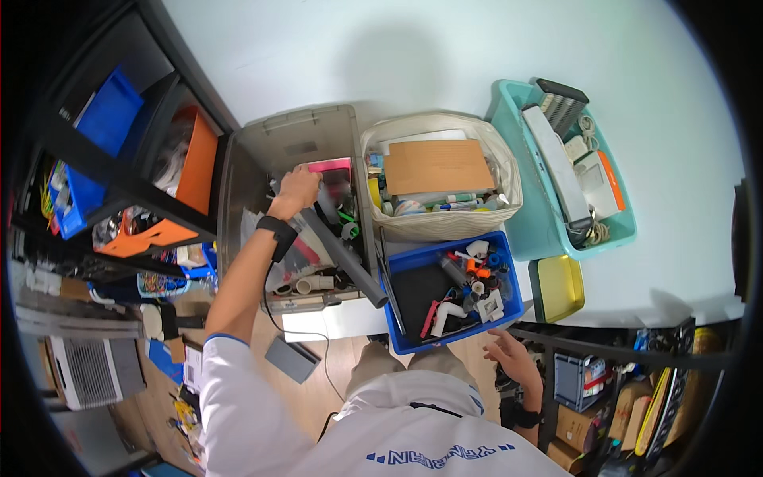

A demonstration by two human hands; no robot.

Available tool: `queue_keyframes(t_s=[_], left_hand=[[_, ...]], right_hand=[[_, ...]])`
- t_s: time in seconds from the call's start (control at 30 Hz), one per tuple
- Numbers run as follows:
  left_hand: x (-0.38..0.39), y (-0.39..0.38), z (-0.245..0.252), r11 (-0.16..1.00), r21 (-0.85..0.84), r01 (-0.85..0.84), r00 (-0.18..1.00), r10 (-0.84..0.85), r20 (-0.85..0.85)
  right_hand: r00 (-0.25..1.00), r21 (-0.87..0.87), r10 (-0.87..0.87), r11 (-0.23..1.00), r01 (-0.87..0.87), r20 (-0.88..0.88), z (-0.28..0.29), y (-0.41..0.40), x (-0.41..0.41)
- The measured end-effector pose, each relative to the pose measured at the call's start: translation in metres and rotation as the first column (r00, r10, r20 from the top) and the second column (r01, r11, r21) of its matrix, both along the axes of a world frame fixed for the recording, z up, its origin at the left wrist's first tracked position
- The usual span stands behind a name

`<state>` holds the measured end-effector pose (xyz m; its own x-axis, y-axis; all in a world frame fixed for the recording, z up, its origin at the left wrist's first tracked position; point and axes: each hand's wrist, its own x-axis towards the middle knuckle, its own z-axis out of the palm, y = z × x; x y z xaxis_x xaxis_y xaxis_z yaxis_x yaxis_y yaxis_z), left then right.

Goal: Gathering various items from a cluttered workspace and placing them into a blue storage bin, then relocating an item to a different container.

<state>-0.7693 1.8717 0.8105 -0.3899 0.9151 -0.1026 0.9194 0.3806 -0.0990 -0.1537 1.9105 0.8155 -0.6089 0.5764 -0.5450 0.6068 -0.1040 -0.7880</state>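
Observation:
My left hand reaches into a grey translucent plastic bin, next to a pink container; its fingertips are partly hidden. A grey plastic pipe slants from below this hand over the bin's front edge. Plastic bags, a beige pipe fitting and a green part lie in the bin. My right hand is off the blue tray's front right corner, fingers apart and holding nothing. The blue tray holds a white elbow fitting, orange fittings and other small plastic parts.
A cream fabric basket with a cardboard piece stands behind the blue tray. To the right are a teal bin with power strips and cables, and a yellow-green container. Black shelving with orange and blue bins stands left; more shelving is at lower right.

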Motion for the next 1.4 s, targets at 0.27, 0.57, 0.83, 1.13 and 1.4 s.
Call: queue_keyframes(t_s=[0.27,0.57,0.83,1.13,1.4], left_hand=[[-0.070,0.029,-0.120,0.937,-0.201,0.285,0.887,-0.179,0.426],[-0.098,0.012,-0.169,0.999,-0.001,0.038,0.728,-0.027,0.686],[-0.061,0.027,-0.054,0.996,-0.080,-0.031,0.763,0.075,0.642],[0.043,-0.017,0.088,0.995,0.093,-0.032,0.744,-0.038,0.667],[0.205,-0.076,0.167,0.833,0.475,-0.284,0.826,-0.038,0.562]], right_hand=[[0.953,0.112,-0.250,0.966,0.233,0.173,0.027,-0.070,0.017],[0.958,0.085,-0.251,0.967,0.240,0.142,0.016,-0.085,0.007],[0.962,0.152,-0.181,0.977,0.152,0.204,0.018,-0.059,-0.006],[0.982,0.162,-0.059,0.986,0.029,0.181,0.002,-0.010,0.013],[0.994,0.209,0.013,0.977,-0.035,0.105,-0.015,0.037,0.054]])
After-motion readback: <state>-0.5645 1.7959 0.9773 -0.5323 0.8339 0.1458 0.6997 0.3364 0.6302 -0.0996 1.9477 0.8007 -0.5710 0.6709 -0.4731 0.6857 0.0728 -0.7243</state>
